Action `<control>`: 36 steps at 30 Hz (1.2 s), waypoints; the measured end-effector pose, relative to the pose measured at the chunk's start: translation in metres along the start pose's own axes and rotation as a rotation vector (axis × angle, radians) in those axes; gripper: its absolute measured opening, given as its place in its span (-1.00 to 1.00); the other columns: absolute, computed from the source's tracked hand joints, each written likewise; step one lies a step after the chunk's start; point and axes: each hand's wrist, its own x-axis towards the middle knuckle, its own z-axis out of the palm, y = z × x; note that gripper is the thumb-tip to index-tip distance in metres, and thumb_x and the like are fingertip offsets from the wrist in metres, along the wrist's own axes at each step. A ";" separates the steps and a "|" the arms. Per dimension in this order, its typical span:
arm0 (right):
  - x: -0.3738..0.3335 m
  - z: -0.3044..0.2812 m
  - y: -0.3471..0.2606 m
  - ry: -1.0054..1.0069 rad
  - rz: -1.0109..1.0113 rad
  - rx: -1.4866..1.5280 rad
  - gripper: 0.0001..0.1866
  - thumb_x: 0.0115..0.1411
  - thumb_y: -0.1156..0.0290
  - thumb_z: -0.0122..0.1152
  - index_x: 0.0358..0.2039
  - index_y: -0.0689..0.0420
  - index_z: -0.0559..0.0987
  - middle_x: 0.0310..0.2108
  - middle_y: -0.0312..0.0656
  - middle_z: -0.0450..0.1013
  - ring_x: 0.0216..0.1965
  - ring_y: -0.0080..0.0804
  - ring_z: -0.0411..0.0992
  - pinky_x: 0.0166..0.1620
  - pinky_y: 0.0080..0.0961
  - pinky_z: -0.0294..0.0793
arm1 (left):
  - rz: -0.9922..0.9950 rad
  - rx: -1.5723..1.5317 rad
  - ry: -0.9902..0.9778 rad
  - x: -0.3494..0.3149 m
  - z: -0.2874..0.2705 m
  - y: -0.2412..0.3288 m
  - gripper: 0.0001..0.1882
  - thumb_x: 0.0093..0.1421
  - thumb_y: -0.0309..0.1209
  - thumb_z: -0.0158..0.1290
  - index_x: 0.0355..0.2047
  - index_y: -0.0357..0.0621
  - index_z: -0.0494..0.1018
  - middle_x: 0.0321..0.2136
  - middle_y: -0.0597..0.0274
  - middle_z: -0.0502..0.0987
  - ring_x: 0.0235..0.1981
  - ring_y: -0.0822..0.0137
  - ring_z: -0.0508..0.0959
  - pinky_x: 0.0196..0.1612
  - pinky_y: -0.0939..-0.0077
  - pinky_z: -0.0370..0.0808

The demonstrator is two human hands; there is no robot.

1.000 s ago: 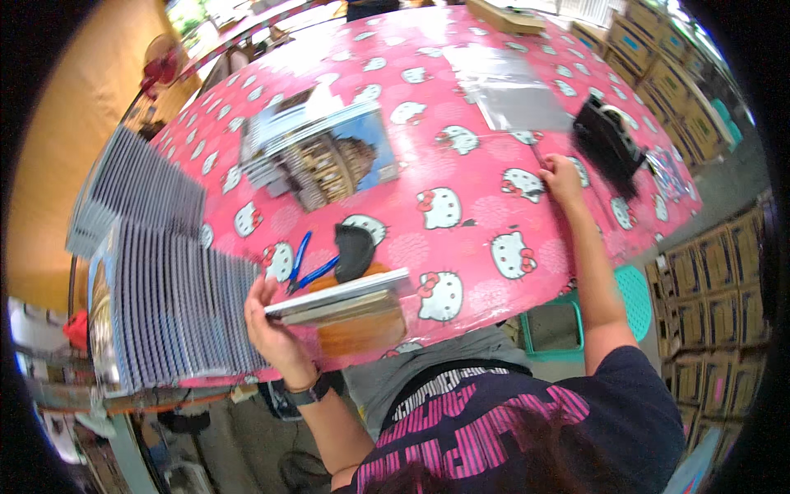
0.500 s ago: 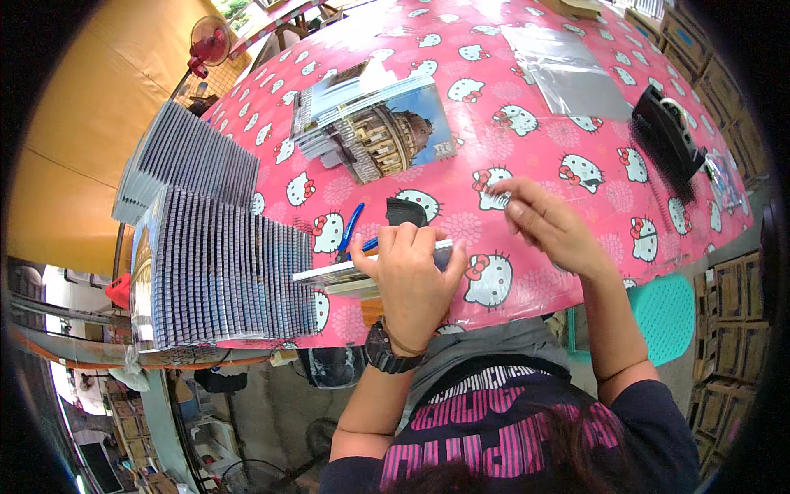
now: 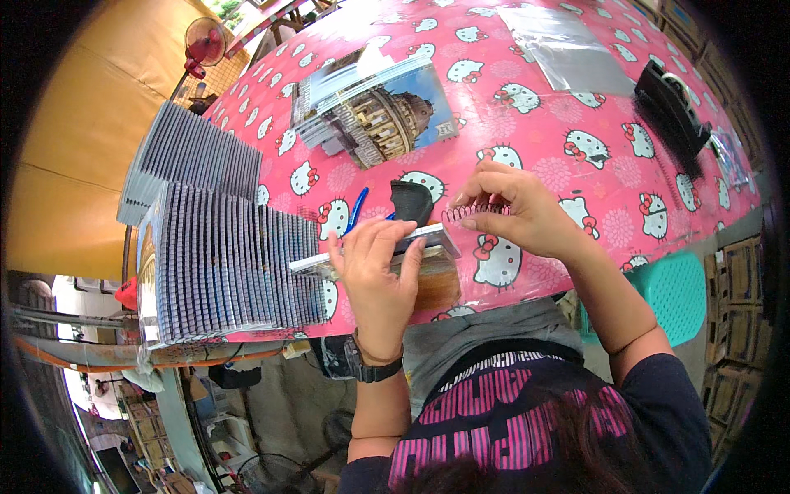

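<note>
My left hand (image 3: 378,267) grips a booklet (image 3: 313,263), standing on its long edge near the front of the table. Between the thumb and fingers of my right hand (image 3: 518,210) is a dark spiral binding coil (image 3: 471,212), its free end close to the booklet's right end. A brownish block (image 3: 436,281) lies under and beside the booklet. Behind my left hand a blue-handled tool (image 3: 358,207) is partly hidden, next to a small black piece (image 3: 410,202). Spiral-bound booklets (image 3: 239,263) stand packed in rows at the left.
A pile of printed covers with a domed building (image 3: 395,115) lies farther back. Clear plastic sheets (image 3: 568,53) rest at the far right. Near the right edge is a black holder (image 3: 671,107) with dark coils beside it. A turquoise stool (image 3: 675,296) stands right of me.
My right hand has moved left and down, bringing the coil toward the booklet's right end. My left hand has shifted slightly left along the booklet, fingers now more stretched.
</note>
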 end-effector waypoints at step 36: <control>0.006 -0.004 -0.006 -0.370 -0.144 -0.041 -0.76 -0.09 0.64 0.21 -0.34 0.18 0.54 -0.35 -0.14 0.42 -0.29 -0.19 0.45 -0.24 -0.36 0.43 | 0.213 -0.229 0.174 -0.029 0.016 -0.014 -0.74 -0.17 -0.51 0.28 -0.41 -0.08 0.50 -0.40 0.29 0.53 -0.31 0.25 0.49 -0.11 0.31 0.28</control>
